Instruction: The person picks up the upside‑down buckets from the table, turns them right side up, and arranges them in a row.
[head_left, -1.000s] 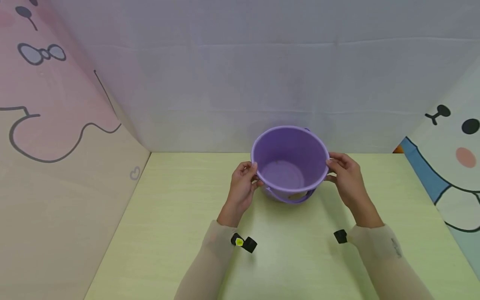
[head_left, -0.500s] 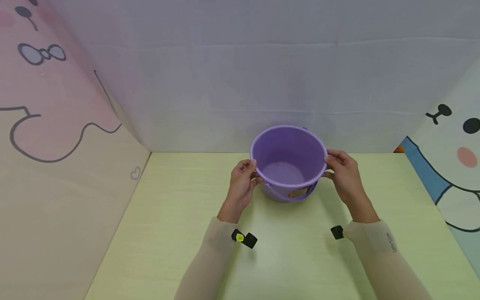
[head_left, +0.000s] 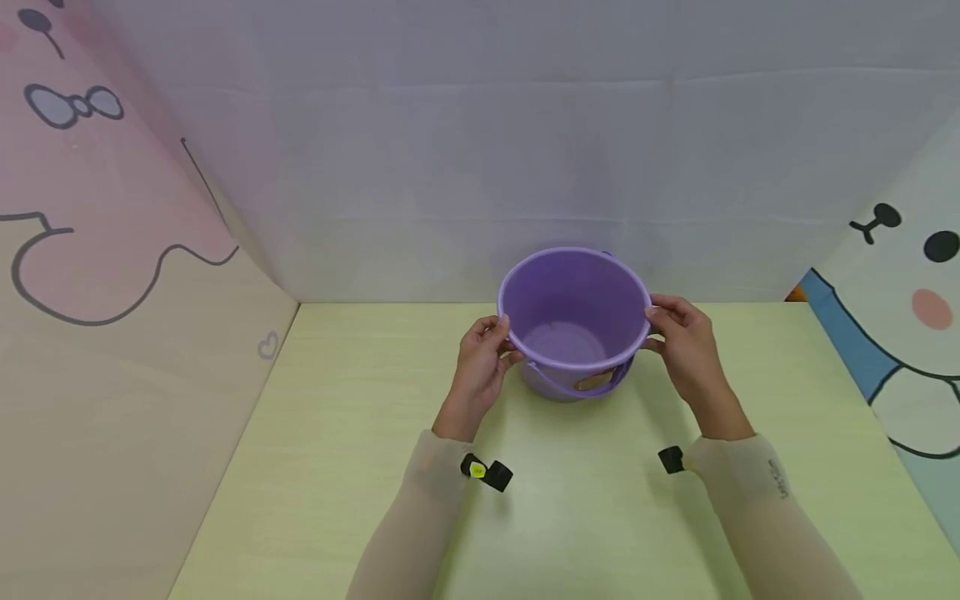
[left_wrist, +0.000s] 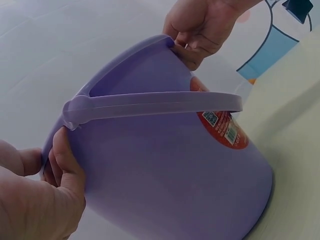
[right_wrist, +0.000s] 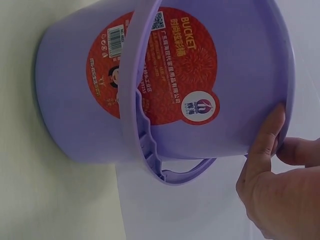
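Note:
A purple plastic bucket (head_left: pixel 570 342) stands near the back of the table, its inside bare in the head view. On its left side my left hand (head_left: pixel 482 358) pinches the rim, thumb over the edge and fingers beneath. My right hand (head_left: pixel 684 346) pinches the rim on the opposite side in the same way. The bucket's handle (left_wrist: pixel 160 105) hangs down across the front, below the rim. A red round label (right_wrist: pixel 155 65) with print and barcodes is stuck to the wall, partly hidden behind the handle in the right wrist view.
The pale yellow-green table (head_left: pixel 360 467) meets a light cloth wall (head_left: pixel 420 167) right behind the bucket. Side panels with cartoon drawings stand at left (head_left: pixel 120 183) and right (head_left: pixel 915 333). Black wrist devices (head_left: pixel 495 475) sit at both cuffs.
The bucket has turned slightly between my hands, so its front label shows more. Both hands keep their hold on the rim, and the right hand has shifted a little up and left.

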